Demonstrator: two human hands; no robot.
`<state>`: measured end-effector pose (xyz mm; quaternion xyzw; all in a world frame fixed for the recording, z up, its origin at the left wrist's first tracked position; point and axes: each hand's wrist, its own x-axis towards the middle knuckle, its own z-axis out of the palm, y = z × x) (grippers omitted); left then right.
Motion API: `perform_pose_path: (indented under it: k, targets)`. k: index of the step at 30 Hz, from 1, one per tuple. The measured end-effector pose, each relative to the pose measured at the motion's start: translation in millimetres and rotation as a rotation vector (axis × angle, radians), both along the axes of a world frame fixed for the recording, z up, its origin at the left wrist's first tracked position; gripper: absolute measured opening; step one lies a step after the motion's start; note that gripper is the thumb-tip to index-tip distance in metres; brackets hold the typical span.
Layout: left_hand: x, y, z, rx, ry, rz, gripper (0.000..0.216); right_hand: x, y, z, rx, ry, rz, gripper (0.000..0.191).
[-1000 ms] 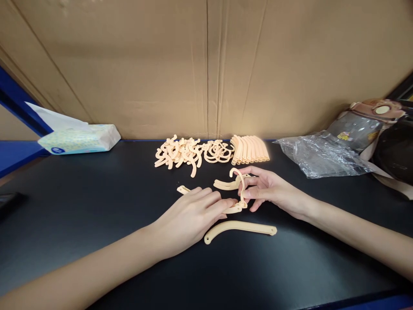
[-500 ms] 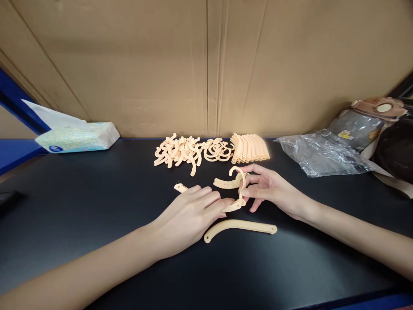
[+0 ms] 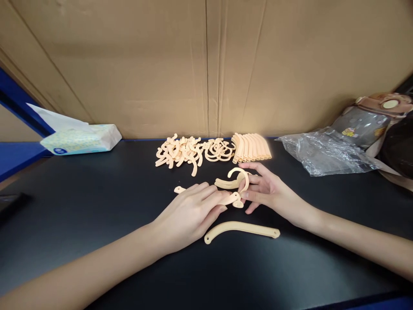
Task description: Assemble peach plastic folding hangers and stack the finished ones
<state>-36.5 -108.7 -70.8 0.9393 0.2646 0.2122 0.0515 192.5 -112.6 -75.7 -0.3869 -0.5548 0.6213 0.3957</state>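
Hook (image 3: pixel 247 180) pinched in my right hand (image 3: pixel 272 188), I have it touching the curved bar (image 3: pixel 230 199) gripped by my left hand (image 3: pixel 191 211) at its eight o'clock; a loose bar (image 3: pixel 240 227) lies at six o'clock.

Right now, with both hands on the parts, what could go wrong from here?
The hook sits in the fingertips of the right hand, so it might twist or slip against the bar in the left hand. The loose curved bar lies close to the left hand, so a small shift might knock it.
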Motion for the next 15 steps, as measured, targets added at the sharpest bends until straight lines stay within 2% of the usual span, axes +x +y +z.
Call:
perform_pose_path:
  k: [6,15]
  targets:
    - [-1.7,0.8,0.7,-0.132,-0.046,-0.006,0.019,8.0,3.7,7.5,-0.107,0.085,-0.017,0.051]
    - [-0.6,1.8,-3.3,-0.055,-0.014,-0.043,0.018,8.9,4.8,8.1,-0.115,0.085,0.035,0.056]
